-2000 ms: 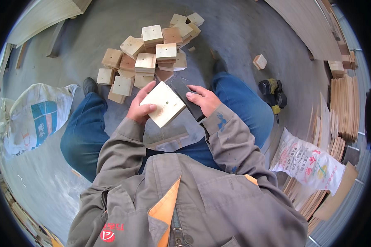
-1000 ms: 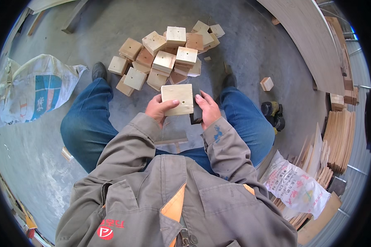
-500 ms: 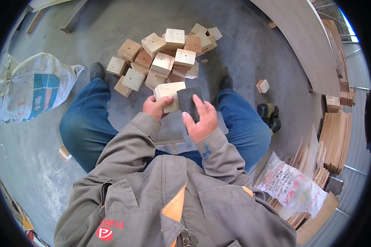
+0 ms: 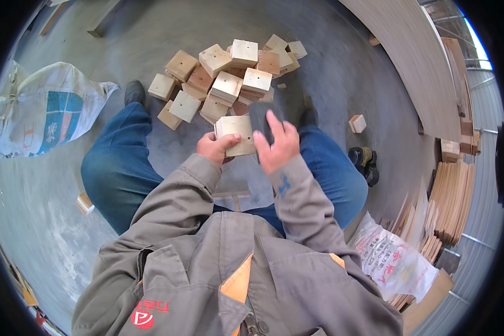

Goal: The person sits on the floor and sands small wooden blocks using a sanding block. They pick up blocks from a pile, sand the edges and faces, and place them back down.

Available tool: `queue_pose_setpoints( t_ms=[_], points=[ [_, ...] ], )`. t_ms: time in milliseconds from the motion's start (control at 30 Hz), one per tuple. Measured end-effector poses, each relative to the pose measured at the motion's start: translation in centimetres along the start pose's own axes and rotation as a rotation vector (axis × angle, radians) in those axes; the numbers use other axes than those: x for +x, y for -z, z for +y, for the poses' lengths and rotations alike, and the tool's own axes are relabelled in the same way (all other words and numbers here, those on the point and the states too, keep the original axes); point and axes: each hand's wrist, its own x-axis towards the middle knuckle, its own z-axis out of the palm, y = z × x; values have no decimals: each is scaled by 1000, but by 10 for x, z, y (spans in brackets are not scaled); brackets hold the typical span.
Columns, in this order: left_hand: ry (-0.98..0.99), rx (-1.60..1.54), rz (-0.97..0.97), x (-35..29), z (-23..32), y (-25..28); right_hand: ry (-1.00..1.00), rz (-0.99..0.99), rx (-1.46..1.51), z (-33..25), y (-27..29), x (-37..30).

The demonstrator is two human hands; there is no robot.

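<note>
My left hand (image 4: 216, 149) grips a pale square wooden block (image 4: 236, 132), layered at its side and with a small dark hole in its face. The thumb lies over the front edge. At the block's right edge my right hand (image 4: 280, 148) holds a dark, flat rectangular sanding block (image 4: 261, 113), its fingers spread along the back and slightly blurred. Whether the two blocks touch I cannot tell. Beyond my hands, a heap of similar wooden blocks (image 4: 226, 85) lies on the floor, several with a hole in the top face.
A white woven sack (image 4: 31, 120) stands at the left. On the right are a single block (image 4: 357, 123), a yellow-green and black power tool (image 4: 364, 162), stacked thin boards (image 4: 452, 196) and another white sack (image 4: 395, 255). A large panel (image 4: 411, 67) leans at the far right.
The sanding block and my right hand have moved up and right, uncovering more of the wooden block's face. My left hand has shifted slightly down and tilted the block.
</note>
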Motion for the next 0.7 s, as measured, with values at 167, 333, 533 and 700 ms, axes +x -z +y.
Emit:
queue_pose_setpoints(
  t_ms=[167, 333, 533, 700],
  points=[
    [-1, -34, -4, -1, 8, -3, 39, -40, -62, -31, 34, -61],
    [-10, 26, -48, -8, 1, -9, -38, 29, -60, -2, 13, -18],
    [31, 8, -60, -16, 7, -14, -126, -48, 22, 24, 2, 30],
    [-9, -37, -56, -2, 7, -5, -142, -133, 38, 15, 18, -54]
  ],
)
